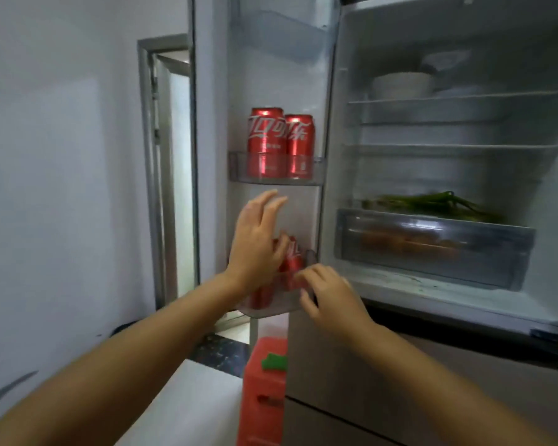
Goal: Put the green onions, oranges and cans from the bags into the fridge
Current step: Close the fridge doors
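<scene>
Head view: fridge open, door swung to the left. Mid door bin, clear plastic, holds two red cans upright, side by side & touching; white script on them reads as Chinese Coca-Cola lettering, smaller print too blurred to read. Low door bin, also clear plastic, holds more red cans, partly hidden by hands; count unclear, white lettering on one but unreadable. Top door bin clear, nothing visible in it.

Left hand is in front of the low-bin cans, fingers spread & loose, thumb side near a can top; not clamped on anything. Right hand sits at the low bin's right rim, fingers curled toward a can; whether it grips the can or the rim, can't tell.

Inside fridge: green onions lie flat on the shelf just above the drawer. Drawer is clear plastic, shut; orange round shapes inside, blurred, look like oranges. Upper glass shelf carries a white bowl w/ a pale bag-like thing behind it. Mid shelves bare.

Below the door, a red plastic crate-like box w/ a green piece on top stands against the fridge's lower front. Grey wall & a door frame on the left.
</scene>
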{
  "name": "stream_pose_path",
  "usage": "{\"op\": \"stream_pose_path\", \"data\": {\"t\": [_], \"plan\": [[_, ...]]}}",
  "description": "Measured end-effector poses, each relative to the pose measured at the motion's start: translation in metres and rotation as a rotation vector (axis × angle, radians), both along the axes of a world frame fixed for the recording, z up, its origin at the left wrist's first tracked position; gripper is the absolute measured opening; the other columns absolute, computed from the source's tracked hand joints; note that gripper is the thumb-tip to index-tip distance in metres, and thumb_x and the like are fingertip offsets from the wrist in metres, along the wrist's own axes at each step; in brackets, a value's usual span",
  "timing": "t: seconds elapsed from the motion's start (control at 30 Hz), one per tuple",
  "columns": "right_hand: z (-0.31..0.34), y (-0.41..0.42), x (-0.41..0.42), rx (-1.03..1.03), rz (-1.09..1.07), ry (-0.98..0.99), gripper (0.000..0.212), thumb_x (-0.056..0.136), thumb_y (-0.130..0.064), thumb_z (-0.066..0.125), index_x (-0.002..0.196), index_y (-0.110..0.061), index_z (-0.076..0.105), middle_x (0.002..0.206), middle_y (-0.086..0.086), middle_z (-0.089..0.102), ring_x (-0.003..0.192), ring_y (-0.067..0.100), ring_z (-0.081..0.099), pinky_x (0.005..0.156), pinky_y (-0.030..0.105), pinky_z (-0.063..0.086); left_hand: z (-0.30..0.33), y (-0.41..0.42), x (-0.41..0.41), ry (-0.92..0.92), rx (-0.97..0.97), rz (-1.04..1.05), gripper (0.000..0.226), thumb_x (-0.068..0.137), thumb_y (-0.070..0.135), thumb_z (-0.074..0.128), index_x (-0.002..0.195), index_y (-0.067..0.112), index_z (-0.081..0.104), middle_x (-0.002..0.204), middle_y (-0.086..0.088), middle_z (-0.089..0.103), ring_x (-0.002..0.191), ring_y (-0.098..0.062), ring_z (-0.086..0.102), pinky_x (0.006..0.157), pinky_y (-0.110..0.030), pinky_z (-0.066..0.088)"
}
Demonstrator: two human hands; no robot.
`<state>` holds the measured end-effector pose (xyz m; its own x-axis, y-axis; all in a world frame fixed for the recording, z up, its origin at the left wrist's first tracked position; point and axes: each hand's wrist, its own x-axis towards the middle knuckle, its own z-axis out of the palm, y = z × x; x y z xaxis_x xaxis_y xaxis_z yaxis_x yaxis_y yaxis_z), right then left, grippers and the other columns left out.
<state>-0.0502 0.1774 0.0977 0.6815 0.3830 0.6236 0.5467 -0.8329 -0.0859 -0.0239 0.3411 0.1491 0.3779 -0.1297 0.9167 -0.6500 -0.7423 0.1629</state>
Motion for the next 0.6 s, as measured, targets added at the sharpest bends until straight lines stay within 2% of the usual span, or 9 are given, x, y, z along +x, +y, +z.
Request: {"op": "stream_pose_path", "data": {"t": [0.07, 0.17, 0.27, 0.37, 0.47, 0.6], "plan": [[0.007, 0.041, 0.016, -0.009, 0.048, -0.029, 0.045, 0.084, -0.033, 0.034, 0.114, -0.014, 0.060, 0.113, 0.005, 0.059, 0.105, 0.026, 0.055, 0.085, 0.039, 0.046, 0.015, 0.035, 0.007, -0.070, 0.030, 0.155, 0.060, 0.084, 0.020, 0.050, 0.140, 0.010, 0.034, 0.149, -0.015, 0.028, 0.139, -0.026, 0.022, 0.116, -0.051, 0.024], [0.007, 0.078, 0.028, -0.003, -0.013, -0.023, 0.036, 0.088, -0.029, 0.042, 0.117, -0.012, 0.057, 0.114, 0.009, 0.056, 0.103, 0.030, 0.054, 0.082, 0.042, 0.047, 0.027, 0.074, 0.023, 0.039, -0.093, 0.314, 0.073, 0.091, 0.025, 0.048, 0.151, 0.011, 0.009, 0.159, -0.014, 0.003, 0.148, -0.026, -0.002, 0.121, -0.045, 0.003], [-0.006, 0.081, 0.035, -0.041, -0.065, 0.013, 0.031, 0.093, -0.030, 0.044, 0.119, -0.015, 0.053, 0.116, 0.007, 0.055, 0.107, 0.028, 0.053, 0.091, 0.037, 0.039, 0.019, 0.086, 0.041, 0.261, -0.235, 0.169, 0.075, 0.098, 0.031, 0.042, 0.151, 0.015, -0.007, 0.161, -0.004, -0.009, 0.148, -0.018, -0.008, 0.122, -0.042, 0.003], [-0.012, 0.071, 0.039, -0.093, -0.049, 0.007, 0.033, 0.094, -0.039, 0.037, 0.108, -0.017, 0.057, 0.108, 0.003, 0.060, 0.102, 0.023, 0.054, 0.091, 0.034, 0.036, 0.009, 0.072, 0.048, 0.244, -0.344, 0.030, 0.075, 0.096, 0.036, 0.039, 0.151, 0.019, -0.009, 0.161, 0.001, -0.008, 0.148, -0.014, -0.004, 0.122, -0.039, 0.007], [-0.008, 0.056, 0.039, -0.028, -0.023, 0.034, 0.055, 0.087, -0.052, 0.021, 0.091, -0.014, 0.060, 0.093, 0.005, 0.064, 0.088, 0.023, 0.057, 0.080, 0.034, 0.038, 0.003, 0.056, 0.044, 0.151, -0.363, 0.049, 0.075, 0.092, 0.038, 0.035, 0.151, 0.017, -0.006, 0.161, -0.003, -0.005, 0.148, -0.016, -0.005, 0.122, -0.042, 0.005], [-0.011, 0.010, 0.033, 0.067, 0.043, 0.089, 0.045, 0.091, -0.047, 0.031, 0.084, -0.013, 0.060, 0.088, 0.006, 0.061, 0.079, 0.016, 0.049, 0.071, 0.028, 0.031, -0.005, 0.032, 0.027, 0.045, -0.226, -0.010, 0.070, 0.093, 0.042, 0.029, 0.149, 0.017, -0.002, 0.160, -0.008, -0.006, 0.148, -0.020, -0.009, 0.121, -0.048, -0.001]]}}
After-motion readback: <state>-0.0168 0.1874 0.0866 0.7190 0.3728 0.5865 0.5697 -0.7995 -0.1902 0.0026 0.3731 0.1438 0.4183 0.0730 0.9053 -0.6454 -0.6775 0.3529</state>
